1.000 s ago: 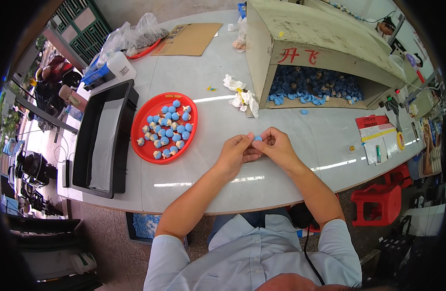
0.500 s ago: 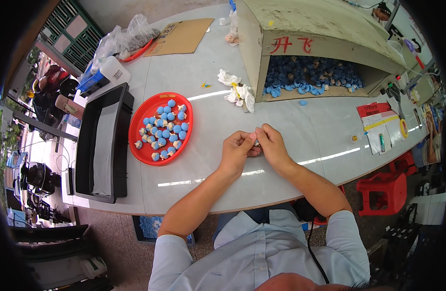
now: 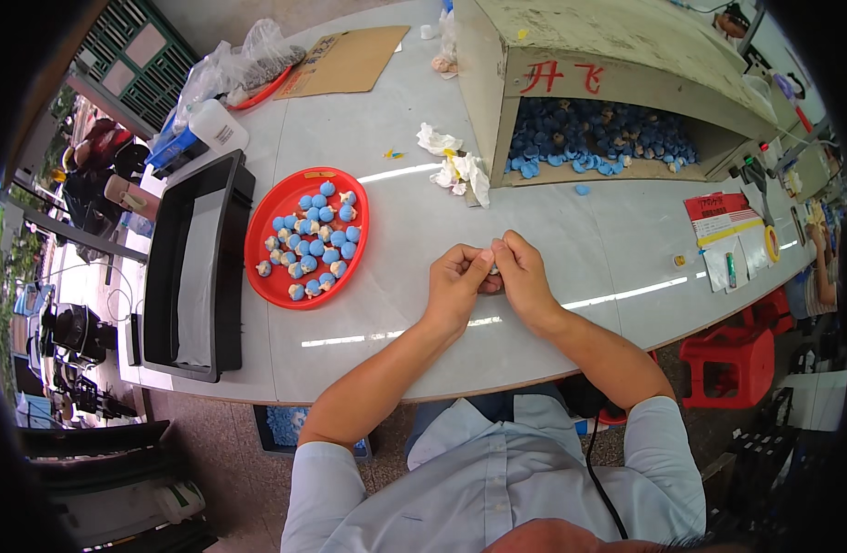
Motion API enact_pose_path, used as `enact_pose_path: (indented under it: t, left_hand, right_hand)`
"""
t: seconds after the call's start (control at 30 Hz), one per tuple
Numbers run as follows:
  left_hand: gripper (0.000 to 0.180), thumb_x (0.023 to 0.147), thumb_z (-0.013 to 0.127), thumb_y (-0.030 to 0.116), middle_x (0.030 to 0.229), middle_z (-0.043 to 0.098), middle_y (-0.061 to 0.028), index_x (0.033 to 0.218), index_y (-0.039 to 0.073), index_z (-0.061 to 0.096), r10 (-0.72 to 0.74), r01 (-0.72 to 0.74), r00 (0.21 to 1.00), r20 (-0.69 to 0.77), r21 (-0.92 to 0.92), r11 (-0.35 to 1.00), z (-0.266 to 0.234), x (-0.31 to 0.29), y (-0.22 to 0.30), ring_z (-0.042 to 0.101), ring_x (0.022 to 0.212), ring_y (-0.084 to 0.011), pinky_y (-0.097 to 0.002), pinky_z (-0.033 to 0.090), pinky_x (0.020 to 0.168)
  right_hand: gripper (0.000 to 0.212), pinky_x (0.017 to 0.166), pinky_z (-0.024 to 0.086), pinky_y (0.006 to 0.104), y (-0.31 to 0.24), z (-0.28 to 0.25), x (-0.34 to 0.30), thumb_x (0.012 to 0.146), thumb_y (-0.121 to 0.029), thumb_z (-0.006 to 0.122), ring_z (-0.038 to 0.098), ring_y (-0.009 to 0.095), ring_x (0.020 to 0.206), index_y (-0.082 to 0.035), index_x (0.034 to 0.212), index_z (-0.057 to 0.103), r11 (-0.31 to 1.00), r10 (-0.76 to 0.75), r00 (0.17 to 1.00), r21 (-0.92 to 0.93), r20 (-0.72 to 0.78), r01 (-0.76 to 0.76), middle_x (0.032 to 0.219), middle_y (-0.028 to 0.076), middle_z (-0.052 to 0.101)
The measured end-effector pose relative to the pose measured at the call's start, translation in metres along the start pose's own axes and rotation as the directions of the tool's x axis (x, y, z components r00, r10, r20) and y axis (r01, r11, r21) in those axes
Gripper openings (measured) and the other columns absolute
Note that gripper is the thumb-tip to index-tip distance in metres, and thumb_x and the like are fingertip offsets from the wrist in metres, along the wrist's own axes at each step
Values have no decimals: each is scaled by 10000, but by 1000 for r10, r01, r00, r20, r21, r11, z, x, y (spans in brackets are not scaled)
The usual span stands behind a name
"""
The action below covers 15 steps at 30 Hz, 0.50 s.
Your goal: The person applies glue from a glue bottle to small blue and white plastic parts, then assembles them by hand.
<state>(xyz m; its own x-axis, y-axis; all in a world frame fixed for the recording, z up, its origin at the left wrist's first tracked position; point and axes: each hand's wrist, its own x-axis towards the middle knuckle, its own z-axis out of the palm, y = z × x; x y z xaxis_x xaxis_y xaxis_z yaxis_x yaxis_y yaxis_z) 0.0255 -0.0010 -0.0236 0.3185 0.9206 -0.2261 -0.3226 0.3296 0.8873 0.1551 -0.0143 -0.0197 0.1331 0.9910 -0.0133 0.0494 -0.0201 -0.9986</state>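
Over the middle of the table, my left hand (image 3: 455, 284) and my right hand (image 3: 526, 278) meet at the fingertips. Both are closed, thumbs side by side, around something small. Only a pale speck of it shows between the fingers, so its kind stays hidden. To the left of my hands lies a round red tray (image 3: 274, 291) holding several small blue balls (image 3: 330, 256) with cream-coloured ruffled parts. Beyond my right hand, a greenish box-like shelf (image 3: 486, 120) opens toward me, with a heap of blue cup-like pieces (image 3: 571, 138) inside. One loose blue piece (image 3: 582, 190) rests in front of it.
A long black bin (image 3: 222, 276) stands left of the red tray. Crumpled white tissue (image 3: 462, 175) lies near the shelf. Cardboard (image 3: 350, 63) and a white jug (image 3: 219, 127) are at the far left. Scissors (image 3: 759, 189), yellow tape (image 3: 771, 244) and a red-and-yellow packet (image 3: 718, 217) are at the right.
The whole view has shifted slightly. My hands stay together in the same place, with only a small shift of the fingers and thumbs.
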Motion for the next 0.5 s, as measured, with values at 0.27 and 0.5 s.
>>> enact_pose_path:
  t: [0.27, 0.5]
  left_hand:
    - [179, 970, 597, 183, 872, 669, -97, 956, 4, 601, 4, -4, 1000, 1, 16, 1000, -1, 3, 0, 665, 742, -160, -290, 560, 697]
    - [241, 969, 603, 216, 911, 663, -113, 1006, -23, 596, 62, -59, 998, -25, 115, 992, 3, 5, 8, 665, 772, -156, -285, 563, 728]
  right_hand:
    - [301, 545, 348, 284, -1, 1, 0, 994, -175, 485, 332, 80, 645, -44, 742, 387, 1000, 6, 1000, 24, -10, -6, 663, -9, 370]
    - [289, 538, 344, 257, -3, 1, 6, 992, -198, 500, 353, 68, 634, -48, 752, 442, 1000, -26, 998, 1, -51, 26, 660, -11, 405]
